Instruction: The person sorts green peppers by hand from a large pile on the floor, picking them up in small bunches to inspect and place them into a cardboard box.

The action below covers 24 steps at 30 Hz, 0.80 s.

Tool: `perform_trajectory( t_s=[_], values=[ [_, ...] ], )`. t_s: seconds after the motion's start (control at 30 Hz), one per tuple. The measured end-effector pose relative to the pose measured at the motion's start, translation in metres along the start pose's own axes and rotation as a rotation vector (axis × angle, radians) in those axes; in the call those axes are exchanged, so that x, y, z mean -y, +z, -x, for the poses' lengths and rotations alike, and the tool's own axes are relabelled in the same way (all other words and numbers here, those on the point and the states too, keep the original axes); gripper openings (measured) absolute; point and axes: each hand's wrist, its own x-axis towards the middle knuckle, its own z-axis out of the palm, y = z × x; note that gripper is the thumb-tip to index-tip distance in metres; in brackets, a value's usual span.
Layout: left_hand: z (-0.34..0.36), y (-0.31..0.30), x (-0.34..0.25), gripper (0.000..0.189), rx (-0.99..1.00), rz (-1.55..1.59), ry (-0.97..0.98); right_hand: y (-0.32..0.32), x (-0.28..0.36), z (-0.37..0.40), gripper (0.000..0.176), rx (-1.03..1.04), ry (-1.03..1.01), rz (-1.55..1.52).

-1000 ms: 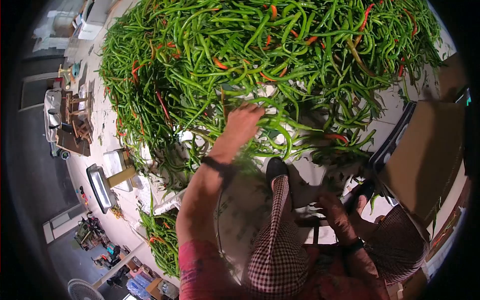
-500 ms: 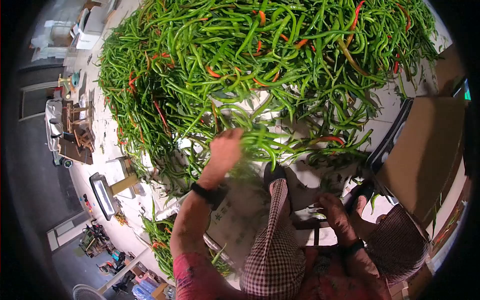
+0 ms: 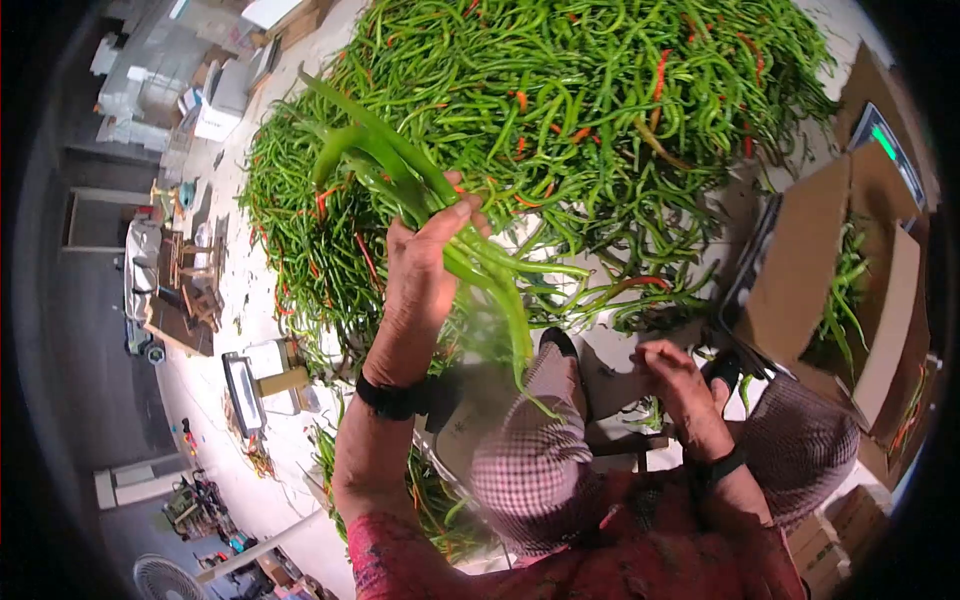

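Observation:
My left hand (image 3: pixel 420 270) is raised in front of me and grips a bunch of long green peppers (image 3: pixel 400 170) that stick out above and below the fist. A black band sits on that wrist. My right hand (image 3: pixel 677 375) hovers lower right near my knee, fingers loosely curled, holding nothing I can see. A huge pile of green peppers (image 3: pixel 580 100) with a few red ones covers the floor ahead.
A cardboard box (image 3: pixel 800 280) with peppers inside stands at the right. A weighing scale (image 3: pixel 250 385) sits on the floor at the left, with furniture and boxes beyond it. More peppers (image 3: pixel 430 500) lie by my left leg. My checked trousers fill the bottom.
My left hand went from reaching into the pile to lifting a bunch of green peppers up toward me. The right hand rose slightly. The view tilted, showing the box's inside.

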Motion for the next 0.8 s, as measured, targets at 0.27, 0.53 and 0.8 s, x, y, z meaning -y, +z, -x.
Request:
perform_trajectory(
  t_s=[0.27, 0.53, 0.8],
  values=[
    [0.078, 0.083, -0.034, 0.041, 0.216, 0.057, -0.131, 0.047, 0.085, 0.085, 0.018, 0.093, -0.257, 0.077],
    [0.137, 0.12, -0.029, 0.047, 0.268, 0.134, -0.151, 0.024, 0.087, 0.123, 0.023, 0.237, -0.265, -0.157],
    [0.166, 0.131, 0.035, 0.043, 0.352, 0.463, -0.332, 0.025, 0.102, 0.151, 0.029, 0.394, -0.161, 0.151]
  ],
)
